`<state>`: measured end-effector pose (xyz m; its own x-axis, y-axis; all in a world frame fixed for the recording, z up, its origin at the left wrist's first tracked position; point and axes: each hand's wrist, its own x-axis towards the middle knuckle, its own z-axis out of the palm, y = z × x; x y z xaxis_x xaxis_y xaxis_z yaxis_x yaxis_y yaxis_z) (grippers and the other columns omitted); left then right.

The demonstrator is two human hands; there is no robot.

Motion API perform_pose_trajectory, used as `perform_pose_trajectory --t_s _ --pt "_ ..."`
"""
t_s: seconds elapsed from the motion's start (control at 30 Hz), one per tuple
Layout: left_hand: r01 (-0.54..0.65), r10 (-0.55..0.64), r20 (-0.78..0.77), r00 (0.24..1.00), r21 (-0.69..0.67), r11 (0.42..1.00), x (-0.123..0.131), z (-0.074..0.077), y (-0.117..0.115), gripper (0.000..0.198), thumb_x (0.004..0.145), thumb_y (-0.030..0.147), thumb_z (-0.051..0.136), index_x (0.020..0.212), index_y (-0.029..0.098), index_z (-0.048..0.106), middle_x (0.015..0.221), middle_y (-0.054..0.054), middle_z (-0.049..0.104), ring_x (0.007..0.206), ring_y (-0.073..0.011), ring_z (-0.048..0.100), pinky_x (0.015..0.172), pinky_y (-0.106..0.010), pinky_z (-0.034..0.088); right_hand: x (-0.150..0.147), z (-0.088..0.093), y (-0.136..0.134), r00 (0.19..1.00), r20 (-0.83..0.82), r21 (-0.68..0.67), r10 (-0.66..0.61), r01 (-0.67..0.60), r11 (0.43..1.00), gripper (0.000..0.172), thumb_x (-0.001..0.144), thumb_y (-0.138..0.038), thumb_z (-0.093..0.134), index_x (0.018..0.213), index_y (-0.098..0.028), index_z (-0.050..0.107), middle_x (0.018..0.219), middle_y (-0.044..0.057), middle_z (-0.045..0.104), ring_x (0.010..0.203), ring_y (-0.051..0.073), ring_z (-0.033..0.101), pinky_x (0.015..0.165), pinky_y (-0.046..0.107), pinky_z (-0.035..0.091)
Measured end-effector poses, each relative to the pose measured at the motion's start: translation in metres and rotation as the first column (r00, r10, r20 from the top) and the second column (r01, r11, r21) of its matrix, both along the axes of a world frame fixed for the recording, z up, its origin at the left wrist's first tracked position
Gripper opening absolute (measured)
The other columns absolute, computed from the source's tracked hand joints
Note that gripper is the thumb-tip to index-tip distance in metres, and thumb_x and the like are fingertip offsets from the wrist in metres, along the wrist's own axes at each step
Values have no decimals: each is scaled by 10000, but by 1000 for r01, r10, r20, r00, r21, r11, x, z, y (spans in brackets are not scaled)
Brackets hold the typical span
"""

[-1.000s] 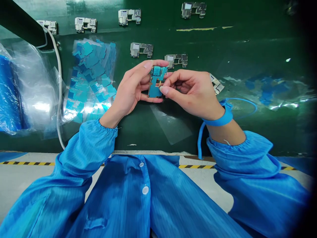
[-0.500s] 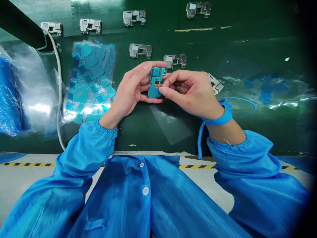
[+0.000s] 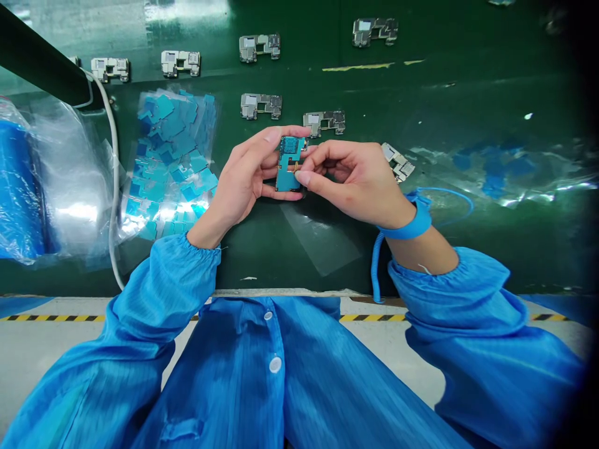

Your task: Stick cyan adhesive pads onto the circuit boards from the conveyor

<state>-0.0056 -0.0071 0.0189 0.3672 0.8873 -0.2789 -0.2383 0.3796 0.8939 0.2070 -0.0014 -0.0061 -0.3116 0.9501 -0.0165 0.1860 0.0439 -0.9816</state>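
In my left hand [image 3: 253, 171] is a small circuit board [image 3: 287, 174] with a blue film over its face, held upright by its edges between thumb and fingers. My right hand [image 3: 350, 178] has thumb and index finger pinched at the board's right edge, near its notch; whether the fingertips grip the edge or a bit of film there is too small to make out. Just beyond the hands lies a bare silver-grey circuit board [image 3: 325, 123], and another tilted board [image 3: 397, 163] sits partly behind my right wrist.
Several more boards [image 3: 260, 48] lie spread over the green mat [image 3: 421, 118]. At left are a sheet of blue film pieces [image 3: 173, 162], a white cable [image 3: 113, 156] and a blue plastic-wrapped bundle [image 3: 19, 187]. A clear sheet [image 3: 322, 243] lies near the front edge. A blue coiled cord [image 3: 375, 268] runs from my right wristband [image 3: 412, 223].
The view has shifted slightly, so the far boards appear a little lower. Both hands keep nearly the same hold on the film-covered board, with the right fingertips still at its right edge.
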Motion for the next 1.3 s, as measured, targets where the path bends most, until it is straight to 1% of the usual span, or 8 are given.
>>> perform_pose_trajectory --t_s 0.17,0.37,0.6,0.7,0.8,0.93,1.1,1.3 --pt "19 -18 -62 998 13 1000 -1 0 0 462 1118 520 538 1418 211 707 1368 -93 835 1227 -321 839 831 -366 757 1 -1 2 1000 17 16 13 -13 1000 270 865 -446 971 827 -274 765 835 21 762 936 246 747 842 399 681" --pt "24 -22 -75 997 17 1000 0 3 -1 483 1124 550 538 1417 199 694 1386 -105 821 1220 -299 832 863 -357 744 2 -4 3 1000 10 26 21 -21 999 258 868 -415 960 812 -274 752 815 16 750 994 248 748 871 384 669" --pt "16 -15 -159 987 6 1000 1 3 1 508 1107 584 513 1429 237 699 1372 -101 823 1235 -291 840 901 -358 732 2 -5 3 1000 -9 19 21 -21 1000 265 858 -419 967 812 -270 753 807 26 737 1015 256 748 874 390 669" --pt "18 -17 -159 987 2 1000 1 5 0 524 1104 596 512 1437 235 694 1363 -103 826 1224 -295 844 909 -379 736 2 -4 4 999 -26 11 24 -24 1000 283 850 -439 973 808 -269 750 828 26 742 999 248 739 857 381 663" --pt "20 -20 -158 987 -1 1000 0 6 0 525 1107 590 504 1450 235 685 1362 -101 828 1224 -293 844 910 -384 737 3 -3 4 999 -36 -17 35 -36 999 312 845 -480 980 810 -272 749 859 19 755 927 229 722 817 376 659" --pt "20 -20 -155 988 0 1000 0 5 1 537 1114 592 490 1456 225 682 1373 -106 824 1261 -309 835 918 -397 740 2 -3 3 998 -52 -16 24 -25 1000 284 854 -462 975 830 -268 768 879 17 762 858 202 701 798 363 654" --pt "21 -20 -134 991 10 1000 0 3 1 531 1107 589 521 1450 221 693 1397 -117 817 1285 -325 828 928 -411 747 2 -3 2 999 -35 -3 16 -16 1000 263 871 -453 962 830 -265 782 857 21 761 877 210 712 797 360 664" --pt "29 -31 -171 985 -13 999 0 4 0 562 1103 621 509 1482 244 683 1365 -107 833 1311 -320 819 967 -416 739 2 -2 3 1000 -20 -6 5 -5 1000 284 843 -453 990 824 -266 777 845 26 759 945 235 743 825 370 678"
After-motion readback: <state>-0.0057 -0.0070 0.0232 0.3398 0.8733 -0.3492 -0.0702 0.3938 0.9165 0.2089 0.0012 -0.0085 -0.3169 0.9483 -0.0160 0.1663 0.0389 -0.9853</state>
